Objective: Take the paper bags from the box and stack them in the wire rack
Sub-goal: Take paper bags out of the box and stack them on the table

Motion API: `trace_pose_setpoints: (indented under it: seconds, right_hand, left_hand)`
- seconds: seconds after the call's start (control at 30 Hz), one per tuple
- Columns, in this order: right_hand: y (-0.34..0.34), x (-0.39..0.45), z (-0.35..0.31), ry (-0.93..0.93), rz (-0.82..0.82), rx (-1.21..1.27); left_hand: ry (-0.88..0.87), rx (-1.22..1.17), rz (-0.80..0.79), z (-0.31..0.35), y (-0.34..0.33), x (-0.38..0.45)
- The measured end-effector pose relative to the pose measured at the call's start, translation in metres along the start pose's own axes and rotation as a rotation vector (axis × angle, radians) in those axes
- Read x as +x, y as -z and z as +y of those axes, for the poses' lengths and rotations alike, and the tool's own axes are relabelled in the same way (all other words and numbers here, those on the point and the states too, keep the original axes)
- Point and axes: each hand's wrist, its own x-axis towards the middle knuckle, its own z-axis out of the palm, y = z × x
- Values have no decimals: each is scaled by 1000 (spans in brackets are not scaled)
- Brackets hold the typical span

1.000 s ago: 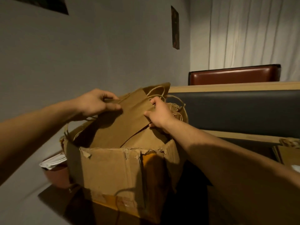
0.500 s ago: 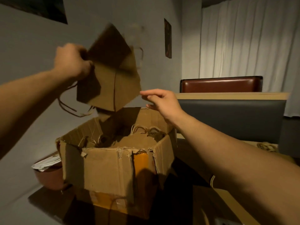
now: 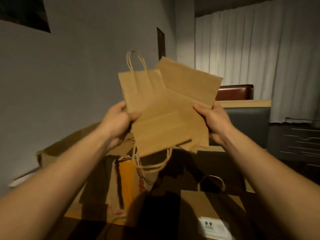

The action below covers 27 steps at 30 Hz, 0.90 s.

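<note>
I hold a loose fan of flat brown paper bags (image 3: 166, 108) with twine handles up in front of me, above the cardboard box (image 3: 57, 153). My left hand (image 3: 119, 120) grips the bunch at its left edge, thumb on the front. My right hand (image 3: 213, 122) grips the right edge, thumb on the front. One handle loop sticks up at the top, others dangle below. The box stands low and left, partly hidden by my left arm and the bags. No wire rack is in view.
Another brown paper bag (image 3: 211, 205) with a handle and a white label lies flat at the lower right. A grey wall runs along the left. A dark padded bench back (image 3: 247, 125) and a red-brown seat back (image 3: 235, 92) stand behind, with white curtains beyond.
The bags came up out of the box in my left hand. My right hand then took the bunch's right edge, so both hands now hold it, and the view has tilted up.
</note>
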Motion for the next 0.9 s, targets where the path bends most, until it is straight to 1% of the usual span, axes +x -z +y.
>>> trace_pose_setpoints:
  seconds: [0.07,0.13,0.23,0.3,0.37,0.43,0.5,0.6,0.7,0.73,0.77,0.8,0.9]
  right_hand:
    - [43,-17,7,7,40,-141]
    - [80,-33,16,-63,40,-272]
    - [125,-55,28,-214,-22,-529]
    - [144,-67,33,-225,-61,-741]
    - [157,-79,33,-238,-91,-851]
    - [170,-85,33,-249,-74,-872]
    - [180,-90,31,-240,-48,-798]
    - [190,-99,18,-170,5,-727]
    - [198,-109,2,-122,42,-607]
    - [204,-112,-1,-70,40,-621]
    - [209,-116,-1,-2,20,-678]
    - [213,-123,0,69,-34,-739]
    - [225,-141,23,236,-304,-850]
  left_hand:
    - [96,-74,-81,-35,-31,-17]
    - [182,-107,-121,-71,-55,-33]
    - [302,-129,-129,-135,-84,-57]
    - [345,-93,-135,-172,-99,-70]
    - [371,-78,-128,-197,-113,-79]
    - [402,-107,-118,-213,-123,-84]
    - [431,-136,-104,-222,-127,-85]
    - [452,-95,-59,-227,-129,-83]
    - [401,-45,-11,-213,-131,-72]
    - [374,-28,-5,-206,-131,-66]
    - [346,-23,-8,-197,-132,-59]
    - [323,-26,-13,-188,-132,-51]
    - [244,-8,-4,-164,-134,-34]
